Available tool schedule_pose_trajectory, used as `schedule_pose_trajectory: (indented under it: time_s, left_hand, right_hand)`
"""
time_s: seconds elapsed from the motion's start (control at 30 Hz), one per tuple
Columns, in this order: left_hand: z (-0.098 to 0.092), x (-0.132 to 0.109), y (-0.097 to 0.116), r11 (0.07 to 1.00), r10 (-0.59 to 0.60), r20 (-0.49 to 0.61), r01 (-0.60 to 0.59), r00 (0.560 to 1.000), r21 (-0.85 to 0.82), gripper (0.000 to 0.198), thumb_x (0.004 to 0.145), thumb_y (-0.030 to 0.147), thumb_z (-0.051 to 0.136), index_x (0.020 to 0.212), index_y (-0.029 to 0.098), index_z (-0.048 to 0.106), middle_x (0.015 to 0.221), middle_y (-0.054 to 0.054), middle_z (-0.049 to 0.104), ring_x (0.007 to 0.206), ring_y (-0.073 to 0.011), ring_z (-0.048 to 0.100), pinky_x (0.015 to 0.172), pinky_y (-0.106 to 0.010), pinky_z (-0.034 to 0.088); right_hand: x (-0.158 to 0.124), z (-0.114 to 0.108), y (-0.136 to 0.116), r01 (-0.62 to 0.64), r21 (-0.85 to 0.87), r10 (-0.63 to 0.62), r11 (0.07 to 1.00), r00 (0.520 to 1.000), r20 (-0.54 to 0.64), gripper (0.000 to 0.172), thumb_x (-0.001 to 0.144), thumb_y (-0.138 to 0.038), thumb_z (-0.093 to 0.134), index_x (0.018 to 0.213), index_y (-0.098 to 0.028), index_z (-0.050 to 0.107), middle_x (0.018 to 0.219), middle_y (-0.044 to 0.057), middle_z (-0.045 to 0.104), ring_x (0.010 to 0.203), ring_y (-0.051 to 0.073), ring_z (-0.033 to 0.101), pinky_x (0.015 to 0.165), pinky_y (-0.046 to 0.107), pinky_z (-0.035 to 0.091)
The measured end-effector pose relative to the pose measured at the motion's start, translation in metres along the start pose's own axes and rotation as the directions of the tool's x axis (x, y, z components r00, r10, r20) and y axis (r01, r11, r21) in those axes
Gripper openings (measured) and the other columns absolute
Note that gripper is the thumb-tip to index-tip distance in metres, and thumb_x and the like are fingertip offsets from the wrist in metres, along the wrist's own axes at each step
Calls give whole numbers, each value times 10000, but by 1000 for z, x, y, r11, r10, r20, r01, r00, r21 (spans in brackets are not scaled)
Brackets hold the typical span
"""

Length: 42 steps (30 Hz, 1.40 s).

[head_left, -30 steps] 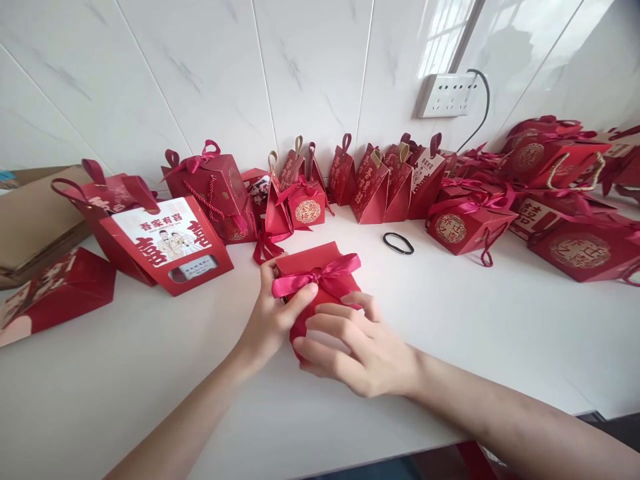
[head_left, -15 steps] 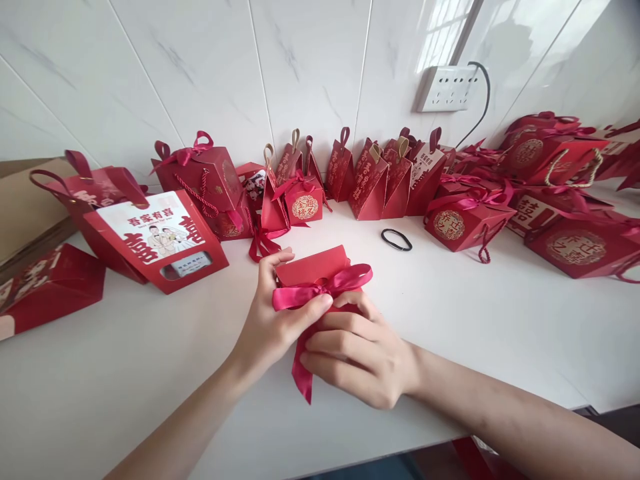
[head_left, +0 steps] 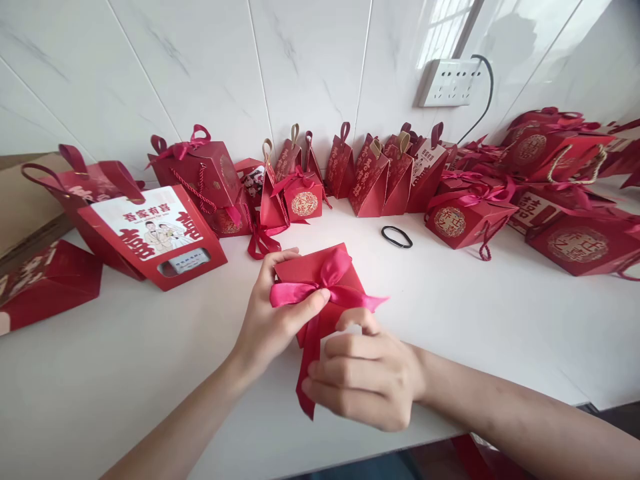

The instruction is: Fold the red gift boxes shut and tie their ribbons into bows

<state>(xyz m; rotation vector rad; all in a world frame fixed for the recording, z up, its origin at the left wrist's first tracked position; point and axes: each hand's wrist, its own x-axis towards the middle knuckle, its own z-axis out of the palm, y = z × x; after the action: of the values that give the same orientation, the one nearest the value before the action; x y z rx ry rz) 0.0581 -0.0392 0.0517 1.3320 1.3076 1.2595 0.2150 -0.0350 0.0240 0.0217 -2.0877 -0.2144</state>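
A small red gift box (head_left: 300,268) sits on the white counter, with a bright pink satin ribbon (head_left: 337,268) tied in a bow across its top. My left hand (head_left: 270,320) grips the box from the left, its thumb pressing on the knot. Below and to the right, my right hand (head_left: 370,380) is curled, its fingertips against the ribbon's long hanging tail. Its thumb is hidden. One bow loop points up, a second lies to the left, and a pointed ribbon end sticks out to the right.
Red gift boxes, such as a box with a printed couple (head_left: 157,233) and a gold-patterned box (head_left: 465,217), line the tiled wall. A black hair tie (head_left: 397,237) lies behind my hands. A power strip (head_left: 450,83) hangs on the wall.
My right hand has moved down and away from the bow. The right loop now stands up, and a ribbon end shows at the right. My left hand stays in place.
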Motion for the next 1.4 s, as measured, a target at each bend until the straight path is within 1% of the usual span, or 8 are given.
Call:
schedule_pose_trajectory:
  time_s: [0.13,0.27,0.4,0.53,0.9,1.0,1.13,1.4]
  left_hand:
    - [-3,1,-3,1000,31,-13,-31,999,7,495,718,325,764,1131,248,503,793,37,651,685,-129,636,649,-226,534]
    - [-8,3,-2,1000,20,23,-20,1000,-15,503,717,319,762,1130,245,485,808,28,679,680,-144,665,622,-235,550]
    - [-10,5,-1,999,44,32,-44,999,8,471,720,286,740,1110,232,482,774,31,687,686,-157,685,633,-247,569]
    - [-12,4,-2,998,59,40,-60,997,20,464,717,283,728,1112,228,490,735,36,676,668,-158,679,626,-249,569]
    - [-11,7,-2,998,65,41,-66,997,16,476,716,296,732,1120,217,493,710,48,642,648,-128,643,647,-233,553]
    - [-13,7,-3,997,76,50,-76,996,16,486,721,315,724,1128,213,480,720,37,642,652,-140,649,645,-248,555]
    - [-14,8,-9,984,167,42,-169,985,52,474,728,306,715,1119,224,460,837,2,649,671,-147,650,647,-275,559]
    - [-22,22,-36,758,611,-26,-577,791,304,456,745,296,761,1074,227,453,1278,-119,507,1243,-250,503,1020,-446,455]
  right_hand:
    - [1,-7,1,3,55,-6,998,999,54,220,960,-159,473,852,-99,656,800,33,654,718,145,574,707,348,428]
    - [0,-34,19,-257,-24,256,966,966,-42,277,962,-342,439,808,-144,557,690,41,551,661,166,515,622,330,393]
    - [-4,-53,36,-589,-1,573,808,787,229,256,931,-320,517,723,-170,510,615,-5,511,542,111,448,552,256,364]
    - [-3,-55,37,-795,172,651,581,581,488,274,924,-232,489,659,-174,457,578,-33,467,496,73,383,478,202,305]
    - [-1,-70,47,-951,267,423,156,308,852,302,876,-263,555,603,-153,487,577,-30,445,541,80,379,525,223,309]
    - [-5,-70,54,-945,295,516,141,325,792,440,896,-500,558,628,-152,534,580,-12,467,554,103,407,534,242,318]
    - [8,-58,61,-949,225,841,219,301,450,621,873,-741,405,671,-168,532,595,-5,443,559,119,384,524,256,297]
    - [25,-36,66,-938,209,766,277,347,541,476,862,-590,561,643,-178,463,600,-22,459,557,103,393,532,243,328]
